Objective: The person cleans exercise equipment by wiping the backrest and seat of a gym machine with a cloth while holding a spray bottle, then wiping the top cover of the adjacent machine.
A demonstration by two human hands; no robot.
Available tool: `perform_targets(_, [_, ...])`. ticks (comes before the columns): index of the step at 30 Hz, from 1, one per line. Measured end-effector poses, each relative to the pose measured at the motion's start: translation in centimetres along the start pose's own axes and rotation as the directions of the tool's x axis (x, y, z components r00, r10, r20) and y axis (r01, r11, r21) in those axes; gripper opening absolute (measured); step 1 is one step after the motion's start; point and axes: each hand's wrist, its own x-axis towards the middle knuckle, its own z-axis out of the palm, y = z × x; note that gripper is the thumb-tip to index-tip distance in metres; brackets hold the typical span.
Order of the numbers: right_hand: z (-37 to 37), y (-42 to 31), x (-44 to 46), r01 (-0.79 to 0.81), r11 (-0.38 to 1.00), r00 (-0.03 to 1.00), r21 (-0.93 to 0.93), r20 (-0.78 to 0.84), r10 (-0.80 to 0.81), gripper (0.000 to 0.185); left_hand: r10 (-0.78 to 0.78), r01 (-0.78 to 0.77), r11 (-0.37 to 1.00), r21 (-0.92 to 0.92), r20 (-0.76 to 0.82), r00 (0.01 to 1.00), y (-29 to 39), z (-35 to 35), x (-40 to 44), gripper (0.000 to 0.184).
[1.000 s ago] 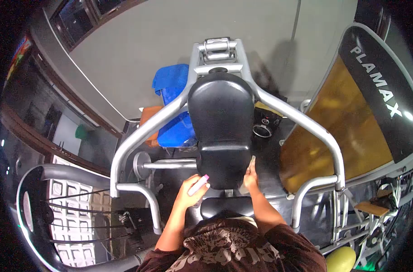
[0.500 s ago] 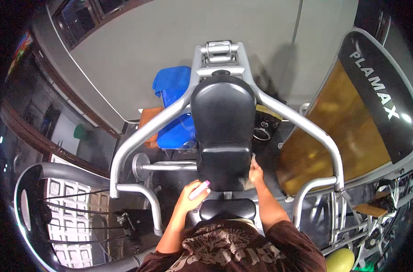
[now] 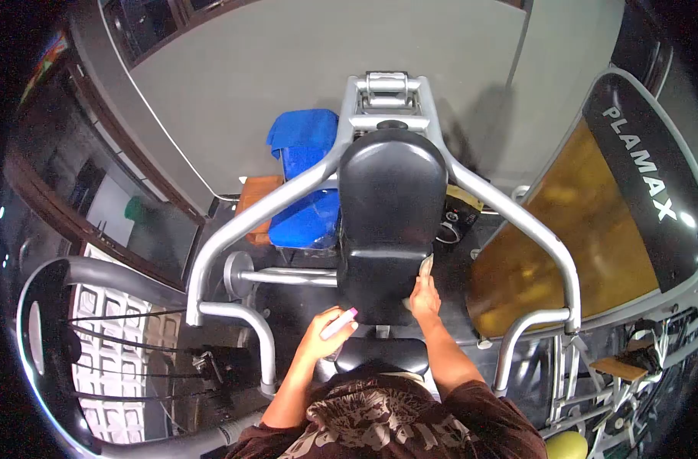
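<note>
My left hand (image 3: 326, 334) is wrapped round a white bottle (image 3: 338, 324) with a pink cap, left of the lower end of the black backrest (image 3: 393, 199). My right hand (image 3: 425, 298) holds a pale cloth (image 3: 426, 266) against the right edge of that backrest, low down. Part of the cloth is hidden by the fingers. Below both hands lies the black seat pad (image 3: 382, 356), just in front of my body.
Silver machine bars (image 3: 276, 200) arch round both sides of the backrest. A blue chair (image 3: 307, 218) stands behind on the left, a black-and-yellow box (image 3: 458, 218) behind on the right. A large PLAMAX panel (image 3: 571, 229) rises at the right.
My right hand has shifted along the right edge of the backrest with the cloth. The left hand keeps the bottle in nearly the same place. The view has turned slightly.
</note>
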Motion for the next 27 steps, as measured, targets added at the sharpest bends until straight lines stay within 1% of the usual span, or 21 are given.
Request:
perform_targets(3, [-0.5,1.7,-1.3,-0.172,0.985,0.978,-0.01,0.115,0.172,0.058,-0.019,0.018,1.0,0.024,0.015,1.0,-0.7,-0.4,-0.6,0.018])
perform_targets(4, [-0.6,2.5,-2.1,-0.433,0.865,0.9,0.255,0.17,0.401,0.056,-0.02,0.019,1.0,0.014,0.013,1.0,-0.6,-0.4,-0.7,0.018])
perform_targets(5, [2.0,7.3,-2.4,-0.355,0.931,0.914,0.078,0.236,0.329,0.061,-0.017,0.017,1.0,0.006,0.006,1.0,-0.4,-0.3,-0.8,0.018])
perform_targets(6, [4.7,12.2,-2.7,-0.239,0.967,0.92,-0.087,0.299,0.254,0.066,-0.017,0.017,1.0,0.0,-0.002,1.0,-0.3,-0.5,-0.9,0.018])
perform_targets(7, [5.6,13.5,-3.5,-0.216,0.976,0.941,-0.036,0.26,0.218,0.065,-0.013,0.013,1.0,-0.011,-0.006,1.0,-0.3,-0.7,-0.6,0.018])
perform_targets(8, [5.1,12.2,-3.7,-0.163,0.984,0.976,0.068,0.155,0.151,0.064,-0.016,0.016,1.0,-0.025,-0.011,1.0,-0.5,-0.8,-0.5,0.019])
perform_targets(10, [3.5,8.8,-3.0,0.044,0.978,0.998,0.202,-0.057,-0.033,0.062,-0.041,0.041,0.999,-0.035,-0.012,0.999,-1.1,-0.5,-1.1,0.018])
perform_targets(11, [2.3,6.3,-2.4,0.17,0.958,0.977,0.229,-0.164,-0.134,0.061,-0.052,0.052,0.999,0.01,-0.002,0.999,-2.1,-0.4,-1.1,0.016])
perform_targets(12, [1.2,3.8,-1.7,0.281,0.93,0.942,0.238,-0.254,-0.22,0.06,0.009,-0.009,0.999,0.033,0.003,1.0,-1.8,-0.2,-1.0,0.016])
perform_targets(13, [0.5,1.7,-0.9,0.346,0.907,0.915,0.24,-0.299,-0.27,0.059,0.071,-0.072,0.996,0.055,0.009,0.997,-1.4,0.0,-0.8,0.016])
perform_targets(15, [-0.1,-1.5,0.0,0.418,0.864,0.889,0.279,-0.32,-0.327,0.061,-0.011,0.01,1.0,0.003,0.047,0.999,-1.4,0.3,-1.1,0.018])
perform_targets(16, [0.0,-1.9,-0.2,0.211,0.94,0.975,0.269,-0.128,-0.183,0.062,-0.052,0.053,0.998,-0.02,0.063,0.997,-1.3,0.4,-1.3,0.02])
perform_targets(17, [0.0,-2.2,-0.6,0.068,0.992,0.998,0.105,-0.018,-0.066,0.063,-0.058,0.059,0.998,-0.019,0.067,0.996,-1.1,0.4,-1.6,0.02])
perform_targets(18, [-0.1,-2.5,-1.0,-0.043,0.995,0.994,-0.09,0.092,0.051,0.064,-0.065,0.067,0.998,-0.017,0.07,0.995,-0.6,0.4,-2.0,0.019])
perform_targets(20, [1.6,-0.4,-2.3,-0.079,0.985,0.984,-0.151,0.144,0.101,0.064,-0.09,0.094,0.995,-0.043,0.088,0.992,-0.4,0.1,-2.9,0.019])
perform_targets(21, [2.6,1.0,-3.2,-0.096,0.979,0.977,-0.181,0.17,0.127,0.064,-0.083,0.085,0.996,-0.016,0.077,0.994,-0.2,-0.3,-3.3,0.019])
perform_targets(22, [3.2,2.1,-4.3,-0.214,0.977,0.953,-0.016,0.214,0.213,0.066,-0.081,0.081,0.997,0.008,0.065,0.995,0.0,-0.5,-3.9,0.019])
perform_targets(24, [7.2,8.1,-5.4,-0.272,0.957,0.911,-0.103,0.294,0.29,0.063,-0.08,0.078,0.996,0.046,0.035,0.996,0.4,-0.9,-4.9,0.018])
perform_targets(25, [8.2,9.3,-4.7,-0.484,0.87,0.839,0.095,0.335,0.429,0.06,-0.08,0.078,0.996,0.044,0.028,0.996,0.2,-1.2,-5.2,0.018])
perform_targets(26, [9.2,10.7,-4.3,-0.546,0.82,0.816,0.171,0.332,0.473,0.052,-0.078,0.077,0.996,0.041,0.022,0.997,-0.2,-1.4,-5.4,0.018])
perform_targets(27, [10.3,12.3,-3.4,-0.565,0.79,0.813,0.236,0.325,0.484,0.044,-0.077,0.076,0.996,0.038,0.018,0.997,-0.5,-1.5,-5.7,0.019])
